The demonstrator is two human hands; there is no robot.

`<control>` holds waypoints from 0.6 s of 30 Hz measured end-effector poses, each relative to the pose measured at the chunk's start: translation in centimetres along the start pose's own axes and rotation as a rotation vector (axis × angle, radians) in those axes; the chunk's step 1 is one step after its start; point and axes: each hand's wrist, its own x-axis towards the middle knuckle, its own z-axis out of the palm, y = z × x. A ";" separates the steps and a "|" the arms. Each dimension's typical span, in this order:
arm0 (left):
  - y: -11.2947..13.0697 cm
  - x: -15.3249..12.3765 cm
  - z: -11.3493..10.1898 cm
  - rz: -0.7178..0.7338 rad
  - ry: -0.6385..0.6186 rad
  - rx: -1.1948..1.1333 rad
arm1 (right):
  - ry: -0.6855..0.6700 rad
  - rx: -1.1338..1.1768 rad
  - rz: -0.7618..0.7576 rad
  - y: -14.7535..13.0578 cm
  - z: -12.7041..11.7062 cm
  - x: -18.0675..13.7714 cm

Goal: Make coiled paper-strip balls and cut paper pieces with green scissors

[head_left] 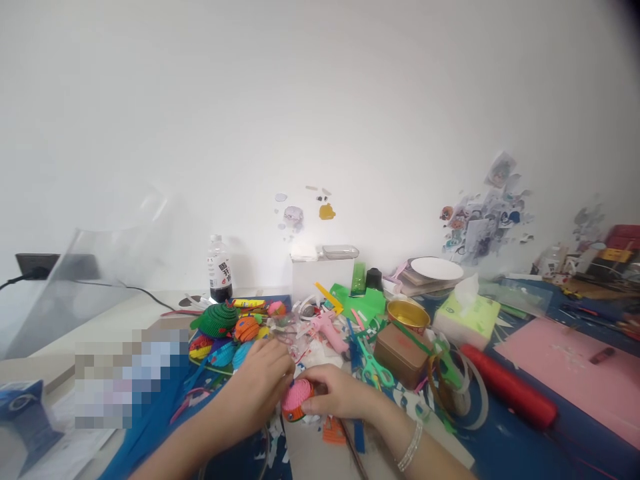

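A small dome of coiled corrugated paper (297, 396), pink on top with an orange band and what looks like a dark eye on its side, sits near the front of the work area. My right hand (340, 392) grips it from the right, fingers behind and thumb in front. My left hand (265, 370) is closed at its upper left edge, fingertips bent down; what they pinch is hidden. Left of that hand lie more coiled paper pieces: a green dome (218, 320), an orange ball (247, 328) and a blue coil (221, 354). An orange corrugated scrap (333, 431) lies below my right hand.
Behind my hands are a pink glue gun (330, 333), turquoise scissors (375, 369), a brown box (401, 355) and a gold tin (409, 315). A bottle (220, 270) stands back left. Tissues (467, 313) and a red roll (509, 387) are right. Paper scraps litter the blue table.
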 end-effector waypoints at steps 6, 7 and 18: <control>-0.1 0.0 0.0 -0.017 0.011 -0.022 | 0.007 -0.017 0.002 -0.2 -0.1 -0.1; -0.2 0.0 0.0 -0.028 0.019 -0.035 | 0.010 -0.005 -0.006 -0.1 0.0 -0.1; -1.5 -0.9 1.1 -0.126 0.101 -0.216 | 0.182 0.123 -0.135 0.1 -0.3 0.3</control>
